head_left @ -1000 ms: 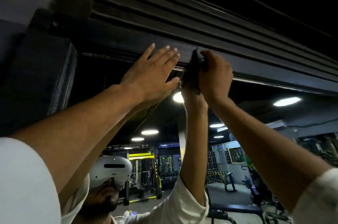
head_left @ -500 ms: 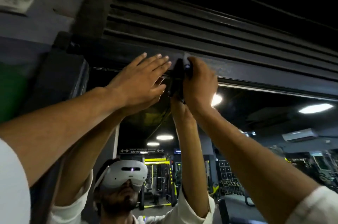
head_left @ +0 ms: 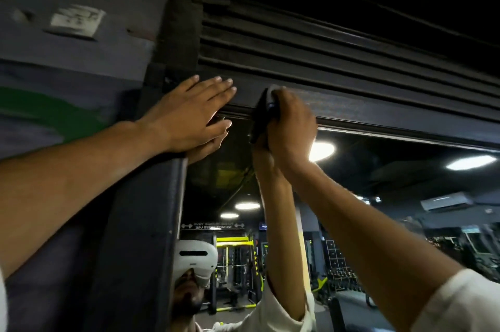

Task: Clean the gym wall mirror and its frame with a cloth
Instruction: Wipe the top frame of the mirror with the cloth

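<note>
Near the frame's (head_left: 378, 107) top-left corner
Right hand (head_left: 289, 126), clutching the cloth (head_left: 260, 117), has wiped leftward; left hand (head_left: 189, 117) braces flat; this stretch looks nearly finished.

Two bare hands are raised: the left hand (head_left: 186, 117) at 10 o'clock of centre and the right hand (head_left: 292, 126) at 2 o'clock. There is one dark cloth (head_left: 261, 115), one mirror (head_left: 378, 182) and one dark frame (head_left: 378, 112). The glass shows four lit ceiling lights (head_left: 320, 150), two toward 3 o'clock and two toward 6 o'clock. It also shows one air-conditioner unit (head_left: 443, 201) at 4 o'clock, one white headset (head_left: 196, 258) at 7 o'clock, one sign (head_left: 212, 225) and one yellow rack (head_left: 232, 239). One paper label (head_left: 77, 19) sits at 10 o'clock.
</note>
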